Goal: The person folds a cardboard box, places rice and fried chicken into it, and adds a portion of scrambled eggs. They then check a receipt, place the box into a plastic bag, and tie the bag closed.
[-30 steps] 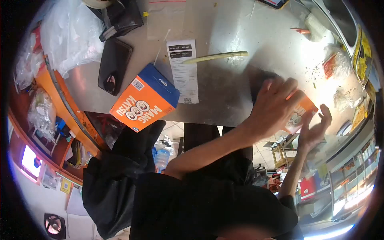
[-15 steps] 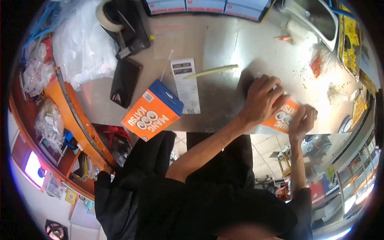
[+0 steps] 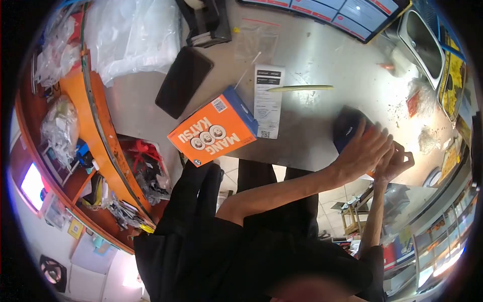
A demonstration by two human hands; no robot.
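At the table's right front, both my hands are on an orange and navy cardboard box (image 3: 346,130). My left hand (image 3: 363,151) lies across it with bent fingers, hiding most of the printed side. Close against it, my right hand (image 3: 395,162) is curled at the box's right end, and its contact with the cardboard is partly hidden. A second orange box (image 3: 214,135), printed "MANG KATSU", stands further left at the front edge. Behind that box lies a printed receipt (image 3: 267,103), with a thin yellow-green stick (image 3: 300,88) across its upper part.
A black phone (image 3: 185,82) and a small clear zip bag (image 3: 255,43) lie behind the left box. White plastic bags (image 3: 133,40) are piled at the back left. A screen (image 3: 347,16) stands at the back; a metal tray (image 3: 421,46) and plastic wrapping (image 3: 420,98) are at right.
The view has shifted, moving the table's things rightward in the picture. The held box has turned: its navy end shows more and its lettering is now covered. My hands have come closer together.
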